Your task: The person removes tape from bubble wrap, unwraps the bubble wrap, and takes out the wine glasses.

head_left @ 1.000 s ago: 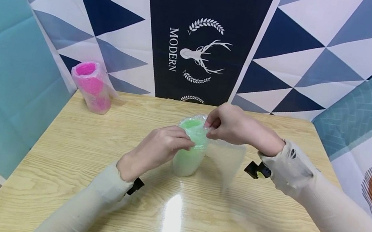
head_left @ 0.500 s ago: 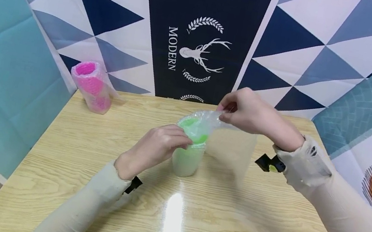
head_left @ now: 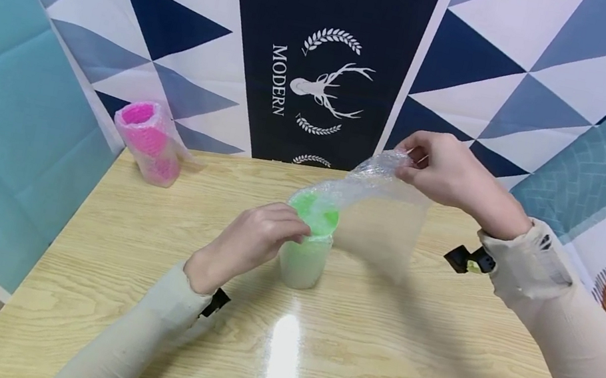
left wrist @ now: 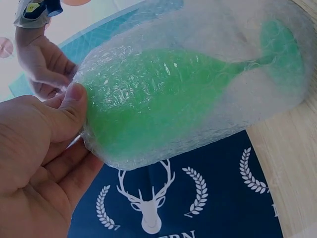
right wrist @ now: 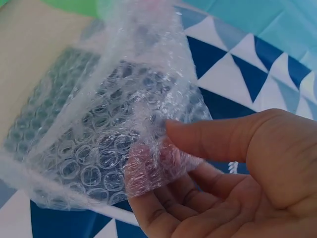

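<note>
A green goblet (left wrist: 163, 94) with a stem and round foot stands on the table, wrapped in clear bubble wrap (head_left: 379, 189). My left hand (head_left: 252, 237) pinches the wrapped goblet at its rim, thumb on the near side in the left wrist view. Up and to the right, my right hand (head_left: 451, 175) pinches the free end of the bubble wrap between thumb and fingers. The loose sheet stretches from the goblet's top to that hand, and its bubbles show clearly in the right wrist view. Wrap covers the goblet's mouth in part.
A bright pink item (head_left: 147, 138) in bubble wrap stands at the table's back left corner. The wooden table (head_left: 358, 361) meets a patterned cloth backdrop (head_left: 331, 32) with a deer print behind it. Teal cloth hangs on both sides.
My right hand has moved up and to the right, drawing the bubble wrap's end away from the goblet. The left hand has stayed nearly still at the rim.
</note>
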`<action>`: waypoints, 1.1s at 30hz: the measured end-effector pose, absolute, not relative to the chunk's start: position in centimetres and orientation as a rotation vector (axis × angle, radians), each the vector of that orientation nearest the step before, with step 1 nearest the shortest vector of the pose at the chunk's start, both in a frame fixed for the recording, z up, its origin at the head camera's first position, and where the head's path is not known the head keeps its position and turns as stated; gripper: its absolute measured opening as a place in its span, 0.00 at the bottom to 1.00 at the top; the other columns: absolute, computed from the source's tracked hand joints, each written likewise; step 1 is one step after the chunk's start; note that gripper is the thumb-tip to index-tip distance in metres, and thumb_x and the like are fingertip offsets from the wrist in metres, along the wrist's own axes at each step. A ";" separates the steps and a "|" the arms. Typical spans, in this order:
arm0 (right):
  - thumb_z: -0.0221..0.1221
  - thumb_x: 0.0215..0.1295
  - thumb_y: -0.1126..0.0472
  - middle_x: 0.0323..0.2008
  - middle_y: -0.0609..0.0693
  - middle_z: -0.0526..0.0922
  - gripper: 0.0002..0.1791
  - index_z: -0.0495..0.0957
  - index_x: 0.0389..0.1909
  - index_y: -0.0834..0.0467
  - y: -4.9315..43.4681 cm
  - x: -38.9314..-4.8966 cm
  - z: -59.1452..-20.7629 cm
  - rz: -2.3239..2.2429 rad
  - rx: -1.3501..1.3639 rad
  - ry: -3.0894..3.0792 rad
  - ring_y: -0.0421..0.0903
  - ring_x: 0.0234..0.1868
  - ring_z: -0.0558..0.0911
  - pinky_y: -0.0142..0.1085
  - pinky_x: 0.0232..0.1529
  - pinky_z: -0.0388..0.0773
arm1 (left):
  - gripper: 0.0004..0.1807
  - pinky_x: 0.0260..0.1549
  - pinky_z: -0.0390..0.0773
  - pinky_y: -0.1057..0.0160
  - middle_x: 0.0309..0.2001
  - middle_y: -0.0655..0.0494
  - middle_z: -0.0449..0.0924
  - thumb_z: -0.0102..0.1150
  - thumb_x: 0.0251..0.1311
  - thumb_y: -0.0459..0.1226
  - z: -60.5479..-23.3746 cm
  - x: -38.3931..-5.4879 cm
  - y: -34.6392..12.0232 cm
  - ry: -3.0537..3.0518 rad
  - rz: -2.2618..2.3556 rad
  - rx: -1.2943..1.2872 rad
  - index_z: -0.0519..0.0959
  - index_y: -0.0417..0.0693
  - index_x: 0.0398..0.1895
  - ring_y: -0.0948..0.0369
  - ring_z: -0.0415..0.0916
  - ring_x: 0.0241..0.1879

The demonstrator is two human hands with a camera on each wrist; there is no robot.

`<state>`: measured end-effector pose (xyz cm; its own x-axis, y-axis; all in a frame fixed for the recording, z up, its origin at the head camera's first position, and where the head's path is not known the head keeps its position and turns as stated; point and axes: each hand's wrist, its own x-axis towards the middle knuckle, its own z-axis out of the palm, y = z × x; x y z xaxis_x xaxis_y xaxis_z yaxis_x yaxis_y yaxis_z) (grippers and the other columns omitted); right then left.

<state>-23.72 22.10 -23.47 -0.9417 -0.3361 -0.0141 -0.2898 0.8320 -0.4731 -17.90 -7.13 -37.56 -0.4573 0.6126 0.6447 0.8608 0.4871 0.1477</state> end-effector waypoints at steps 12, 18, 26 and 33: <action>0.56 0.75 0.62 0.45 0.65 0.82 0.12 0.77 0.53 0.64 24.9 -25.3 -25.8 -0.631 -0.438 2.972 0.54 0.34 0.78 0.41 0.29 0.72 | 0.07 0.51 0.84 0.68 0.40 0.57 0.89 0.66 0.64 0.26 -37.7 -18.0 -7.3 -2.263 -0.625 -1.226 0.87 0.45 0.40 0.59 0.84 0.45; 0.54 0.75 0.64 0.40 0.64 0.80 0.11 0.76 0.51 0.66 25.3 -26.0 -27.0 -0.580 -0.465 3.009 0.53 0.32 0.76 0.43 0.30 0.71 | 0.09 0.55 0.83 0.68 0.41 0.55 0.89 0.66 0.62 0.24 -38.0 -18.1 -7.6 -2.261 -0.669 -1.255 0.87 0.43 0.41 0.58 0.84 0.47; 0.53 0.67 0.74 0.51 0.69 0.84 0.16 0.78 0.55 0.69 24.4 -25.4 -27.3 -0.389 -0.719 3.050 0.63 0.50 0.84 0.56 0.46 0.84 | 0.08 0.55 0.83 0.69 0.41 0.54 0.89 0.65 0.63 0.25 -38.0 -18.2 -7.5 -2.255 -0.685 -1.263 0.87 0.42 0.42 0.59 0.84 0.46; 0.44 0.49 0.86 0.58 0.65 0.80 0.36 0.78 0.60 0.64 23.5 -23.5 -26.1 -0.264 -0.893 2.964 0.64 0.61 0.78 0.53 0.44 0.82 | 0.08 0.54 0.83 0.69 0.42 0.55 0.88 0.65 0.64 0.26 -37.9 -18.2 -7.5 -2.275 -0.688 -1.260 0.87 0.43 0.43 0.59 0.84 0.46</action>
